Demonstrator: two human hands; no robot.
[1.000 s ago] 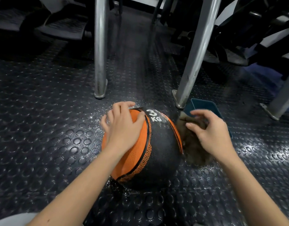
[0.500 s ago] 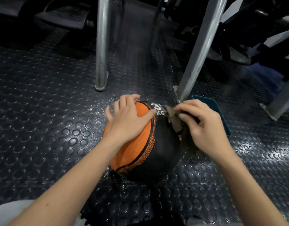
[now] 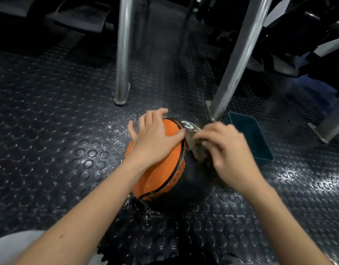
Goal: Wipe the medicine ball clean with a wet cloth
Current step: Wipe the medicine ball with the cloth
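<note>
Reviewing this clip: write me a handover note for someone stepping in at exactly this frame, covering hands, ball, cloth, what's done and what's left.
Left hand: open, fingers spread flat on the orange panel of the medicine ball, apparently steadying it.
Right hand: grips the cloth, pressing it on the black panel near the top, beside the white 3.
The ball sits on the studded floor; a teal tub stands beyond the right hand.
Done: wiping is under way; how much is clean cannot be told.
Left: probably the rest of the black panel, the orange side and the underside.
</note>
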